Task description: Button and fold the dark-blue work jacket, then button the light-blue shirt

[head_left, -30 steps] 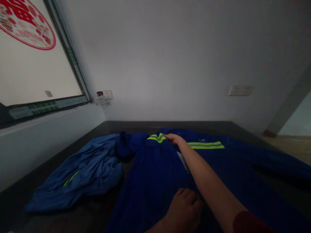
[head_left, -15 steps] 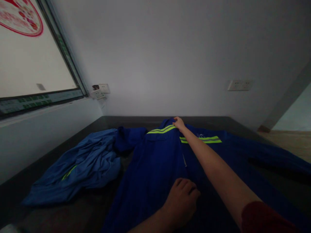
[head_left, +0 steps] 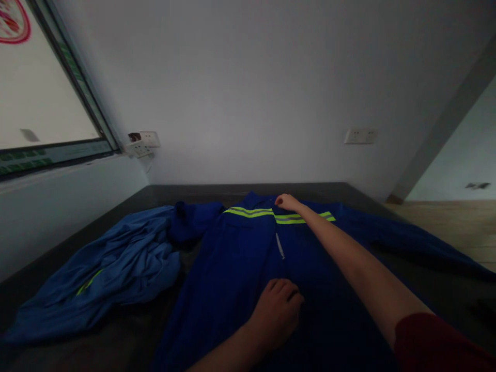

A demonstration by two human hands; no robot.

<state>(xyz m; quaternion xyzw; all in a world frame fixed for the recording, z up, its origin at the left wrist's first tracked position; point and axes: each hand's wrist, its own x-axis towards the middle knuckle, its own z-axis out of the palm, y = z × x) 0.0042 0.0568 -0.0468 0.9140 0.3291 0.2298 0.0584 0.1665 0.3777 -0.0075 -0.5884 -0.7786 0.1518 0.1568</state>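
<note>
A dark blue work jacket (head_left: pixel 236 253) with yellow-green reflective stripes is spread out front side up, its collar at the far end. Close to the collar, above the chest stripes, my right hand (head_left: pixel 287 202) is pinched at the jacket's front edge. A short pale zip-like strip (head_left: pixel 280 246) shows below the stripes along the front opening. Lower on the same opening, my left hand (head_left: pixel 276 310) is closed with curled fingers on the cloth; its fingertips are partly hidden. My right forearm covers part of the jacket's right chest.
A crumpled lighter blue garment (head_left: pixel 127 263) with a yellow-green strip lies to the left. Both garments rest on a dark table (head_left: pixel 163 194) against a grey wall. Wall sockets (head_left: pixel 360 136) are at the back, and a window frame (head_left: pixel 70 72) stands at the left.
The view has turned slightly right. My right hand has come a little nearer, and the two chest stripes now lie closer together, with the front flap flatter. My left hand stays low on the front.
</note>
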